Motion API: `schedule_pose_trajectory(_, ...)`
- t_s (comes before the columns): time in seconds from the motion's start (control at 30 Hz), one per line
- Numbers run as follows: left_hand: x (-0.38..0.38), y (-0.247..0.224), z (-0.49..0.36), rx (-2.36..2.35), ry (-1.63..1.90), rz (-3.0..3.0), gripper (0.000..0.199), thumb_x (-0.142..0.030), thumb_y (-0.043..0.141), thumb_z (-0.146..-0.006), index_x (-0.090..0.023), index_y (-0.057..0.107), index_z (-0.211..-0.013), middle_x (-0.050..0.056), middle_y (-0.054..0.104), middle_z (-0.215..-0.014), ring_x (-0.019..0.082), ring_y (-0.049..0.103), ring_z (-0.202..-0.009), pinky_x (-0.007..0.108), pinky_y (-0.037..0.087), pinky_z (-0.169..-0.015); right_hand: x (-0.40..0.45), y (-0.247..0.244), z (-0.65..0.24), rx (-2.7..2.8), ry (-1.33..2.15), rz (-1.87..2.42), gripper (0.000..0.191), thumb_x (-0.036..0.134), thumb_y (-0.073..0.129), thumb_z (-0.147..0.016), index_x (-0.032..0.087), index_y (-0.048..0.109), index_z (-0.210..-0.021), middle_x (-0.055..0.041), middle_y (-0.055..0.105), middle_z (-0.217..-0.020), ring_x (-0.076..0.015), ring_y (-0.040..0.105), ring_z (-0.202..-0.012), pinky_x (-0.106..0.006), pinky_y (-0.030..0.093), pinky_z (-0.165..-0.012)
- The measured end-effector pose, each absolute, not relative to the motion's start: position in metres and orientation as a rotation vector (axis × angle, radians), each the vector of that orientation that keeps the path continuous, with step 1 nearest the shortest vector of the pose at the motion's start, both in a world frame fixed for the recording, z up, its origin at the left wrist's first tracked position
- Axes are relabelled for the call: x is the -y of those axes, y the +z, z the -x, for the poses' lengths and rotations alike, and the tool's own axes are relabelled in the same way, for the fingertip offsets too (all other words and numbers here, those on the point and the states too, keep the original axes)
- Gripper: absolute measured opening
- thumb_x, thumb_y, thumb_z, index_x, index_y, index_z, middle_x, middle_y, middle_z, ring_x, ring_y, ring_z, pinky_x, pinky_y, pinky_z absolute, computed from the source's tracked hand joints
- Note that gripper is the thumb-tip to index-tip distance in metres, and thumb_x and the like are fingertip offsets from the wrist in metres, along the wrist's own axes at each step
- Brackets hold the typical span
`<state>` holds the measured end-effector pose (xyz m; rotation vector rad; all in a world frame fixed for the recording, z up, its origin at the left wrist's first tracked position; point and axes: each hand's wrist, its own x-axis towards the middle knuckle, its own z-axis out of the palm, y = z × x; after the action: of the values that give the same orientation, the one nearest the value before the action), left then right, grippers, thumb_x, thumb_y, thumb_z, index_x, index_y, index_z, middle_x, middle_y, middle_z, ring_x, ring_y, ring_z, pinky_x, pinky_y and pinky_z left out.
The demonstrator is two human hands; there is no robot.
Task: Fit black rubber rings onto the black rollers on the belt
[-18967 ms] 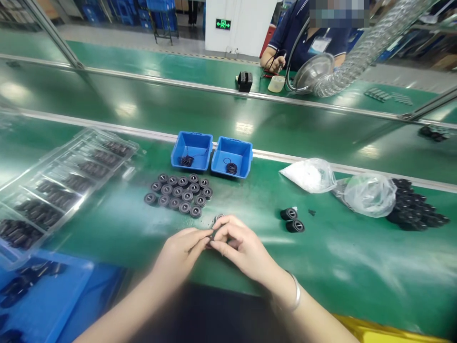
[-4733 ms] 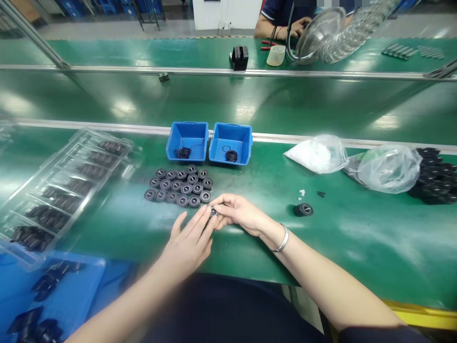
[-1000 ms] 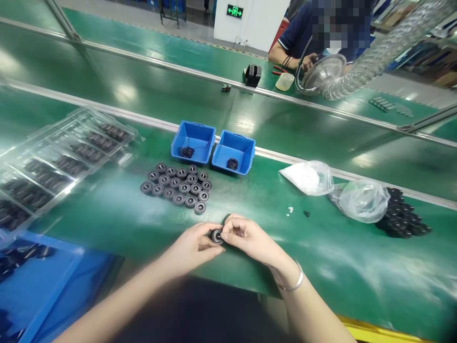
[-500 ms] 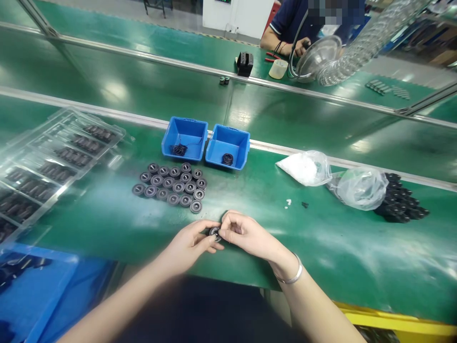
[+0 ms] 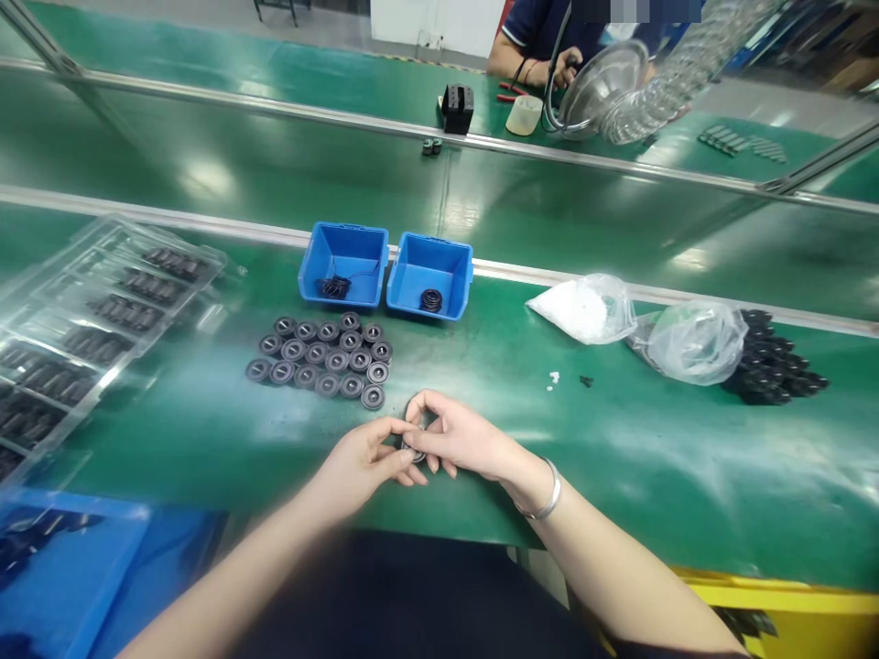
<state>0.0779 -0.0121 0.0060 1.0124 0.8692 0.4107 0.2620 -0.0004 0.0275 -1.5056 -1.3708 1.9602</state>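
A small round black part (image 5: 416, 453) with a pale ring-shaped edge is held just above the green table, mostly hidden by fingers. My left hand (image 5: 367, 458) grips it from the left between thumb and fingers. From the other side, my right hand (image 5: 457, 435) has its thumb and bent index finger pressed on the part's top. Whether the right fingertips pinch something smaller too cannot be made out. Just beyond my hands, several similar round black parts (image 5: 336, 360) stand in rows, each with a small slot or hole in its middle.
Two blue bins (image 5: 316, 265) behind the rows hold thin black rings. A divided clear tray (image 5: 147, 334) with dark parts lies left. To the right are plastic bags (image 5: 583, 309), tiny white and black bits, and piled black parts (image 5: 775, 357). A co-worker (image 5: 528, 55) sits opposite.
My right hand has shifted slightly left, and its thumb and index finger now cover more of the round part. The left hand keeps its hold. The whole view has tilted a little.
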Motion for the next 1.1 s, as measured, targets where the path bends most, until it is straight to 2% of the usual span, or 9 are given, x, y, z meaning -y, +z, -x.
schedule_pose_trajectory(0.1, 0.014, 0.005, -0.079, -0.883, 0.418, -1.006, 0.029, -0.035, 0.064, -0.087, -0.014, 0.055, -0.106, 0.005, 0.069, -0.087, 0.022, 0.072, -0.082, 0.036, 0.056, -0.077, 0.001, 0.024, -0.263, 1.276, 2.025, 1.459, 0.021, 0.033, 0.063, -0.087, 0.021, 0.048, -0.093, 0.0073, 0.056, -0.049, -0.0056, 0.045, -0.034, -0.011, 0.032, -0.03)
schedule_pose_trajectory(0.23, 0.017, 0.004, -0.08, -0.911, 0.43, -0.985, 0.032, -0.035, 0.063, -0.088, -0.014, 0.053, -0.11, 0.005, 0.069, -0.087, 0.021, 0.072, -0.082, 0.036, 0.055, -0.078, 0.012, 0.017, -0.265, 1.092, 2.036, 1.359, 0.022, 0.036, 0.06, -0.089, 0.021, 0.048, -0.099, 0.0067, 0.056, -0.051, -0.0077, 0.049, -0.039, -0.013, 0.04, -0.033)
schedule_pose_trajectory(0.47, 0.022, 0.005, -0.081, -0.929, 0.466, -1.006, 0.029, -0.033, 0.06, -0.089, -0.016, 0.052, -0.111, 0.001, 0.066, -0.079, 0.017, 0.067, -0.076, 0.033, 0.053, -0.076, 0.04, 0.012, -0.26, 0.732, 1.988, 1.144, 0.029, 0.034, 0.062, -0.09, 0.02, 0.05, -0.112, 0.0007, 0.06, -0.072, -0.0126, 0.061, -0.061, -0.016, 0.049, -0.039)
schedule_pose_trajectory(0.67, 0.028, 0.002, -0.084, -0.955, 0.514, -1.013, 0.025, -0.032, 0.059, -0.09, -0.019, 0.051, -0.11, 0.001, 0.065, -0.086, 0.014, 0.062, -0.072, 0.03, 0.051, -0.073, 0.055, 0.005, -0.262, 0.647, 1.999, 0.964, 0.03, 0.031, 0.058, -0.093, 0.02, 0.052, -0.121, -0.0033, 0.062, -0.085, -0.0148, 0.064, -0.076, -0.023, 0.057, -0.053)
schedule_pose_trajectory(0.77, 0.032, 0.002, -0.086, -0.971, 0.54, -0.999, 0.024, -0.031, 0.059, -0.09, -0.02, 0.051, -0.11, 0.001, 0.064, -0.084, 0.014, 0.061, -0.071, 0.029, 0.051, -0.072, 0.053, 0.004, -0.262, 0.631, 2.032, 0.965, 0.032, 0.033, 0.059, -0.093, 0.021, 0.052, -0.122, -0.0028, 0.061, -0.085, -0.0148, 0.065, -0.075, -0.021, 0.056, -0.05)
schedule_pose_trajectory(0.9, 0.037, 0.003, -0.089, -0.997, 0.564, -0.981, 0.025, -0.03, 0.059, -0.089, -0.02, 0.051, -0.111, -0.001, 0.063, -0.081, 0.013, 0.061, -0.07, 0.028, 0.051, -0.071, 0.048, 0.002, -0.259, 0.599, 2.049, 1.015, 0.032, 0.036, 0.063, -0.091, 0.02, 0.053, -0.117, 0.0, 0.059, -0.079, -0.0132, 0.065, -0.065, -0.017, 0.052, -0.041)
schedule_pose_trajectory(1.1, 0.029, 0.006, -0.085, -0.973, 0.508, -1.019, 0.028, -0.034, 0.058, -0.091, -0.019, 0.053, -0.114, 0.001, 0.063, -0.088, 0.014, 0.064, -0.073, 0.03, 0.053, -0.073, 0.043, 0.001, -0.259, 0.615, 2.03, 1.036, 0.033, 0.035, 0.067, -0.088, 0.02, 0.053, -0.113, -0.0006, 0.062, -0.087, -0.0117, 0.066, -0.059, -0.017, 0.052, -0.038)
